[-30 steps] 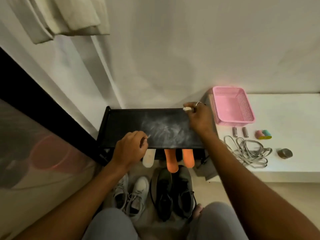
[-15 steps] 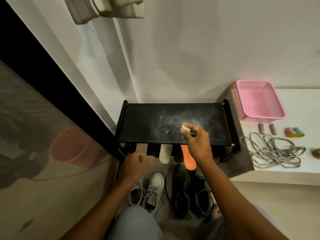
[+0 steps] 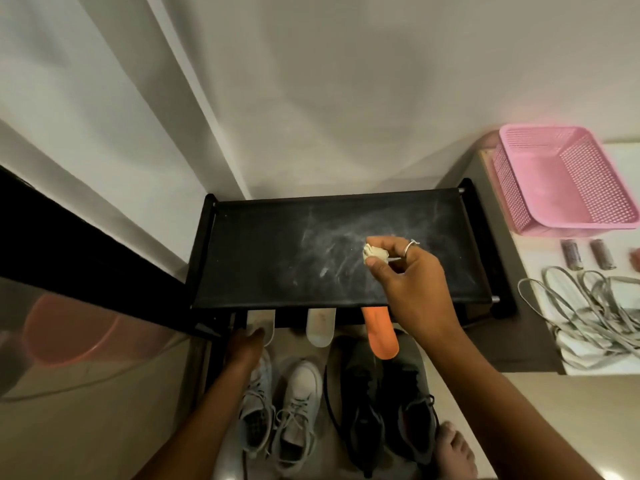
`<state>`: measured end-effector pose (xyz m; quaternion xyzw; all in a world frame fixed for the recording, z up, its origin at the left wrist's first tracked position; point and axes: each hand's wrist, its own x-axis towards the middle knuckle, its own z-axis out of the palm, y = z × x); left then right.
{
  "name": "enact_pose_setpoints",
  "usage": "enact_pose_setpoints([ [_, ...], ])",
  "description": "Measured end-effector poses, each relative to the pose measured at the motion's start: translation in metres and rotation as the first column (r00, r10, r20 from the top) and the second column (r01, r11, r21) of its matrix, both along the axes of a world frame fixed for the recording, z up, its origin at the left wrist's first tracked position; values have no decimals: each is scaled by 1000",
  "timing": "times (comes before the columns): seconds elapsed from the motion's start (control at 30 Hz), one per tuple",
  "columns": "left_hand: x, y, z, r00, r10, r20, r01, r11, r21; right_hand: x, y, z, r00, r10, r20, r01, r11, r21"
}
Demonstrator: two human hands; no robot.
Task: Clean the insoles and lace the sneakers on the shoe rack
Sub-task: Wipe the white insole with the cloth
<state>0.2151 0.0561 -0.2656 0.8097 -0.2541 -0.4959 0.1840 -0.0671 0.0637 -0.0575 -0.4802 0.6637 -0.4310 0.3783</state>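
Poking out under the front edge of the rack (image 3: 277, 258): three insoles (image 3: 320, 327), two white, one orange. Below on the floor, white sneakers (image 3: 298, 407) and dark sneakers (image 3: 381, 410). Touching the leftmost insole, left hand (image 3: 244, 348), finger pose unclear. Over the dusty rack top, right hand (image 3: 412, 278), thumb and fingers pinching a pale wad (image 3: 374, 253). Rightward, laces (image 3: 595, 306), basket (image 3: 561, 181).
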Motion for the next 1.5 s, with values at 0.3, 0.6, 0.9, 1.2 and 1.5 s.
enact_pose_setpoints([
  [0.3, 5, 3, 16, 974, 187, -130, -184, 982, 34, 2, 4, -2, 997, 70, -31, -69, 998, 6],
  [0.6, 3, 88, 183, 902, 140, -407, -151, 989, 6, 13, 26, 36, 990, 138, 7, -138, 990, -17],
  [0.9, 12, 160, 332, 786, 122, -606, -223, 970, -93, 46, 81, 137, 872, 447, -199, -463, 885, -41],
  [1.2, -22, 225, 460, 603, -161, -782, -132, 946, -297, 63, 151, 262, 725, 531, -439, -654, 731, -195],
  [1.5, -72, 251, 535, 463, -481, -744, -49, 825, -563, 40, 208, 342, 694, 236, -680, -659, 590, -467],
])
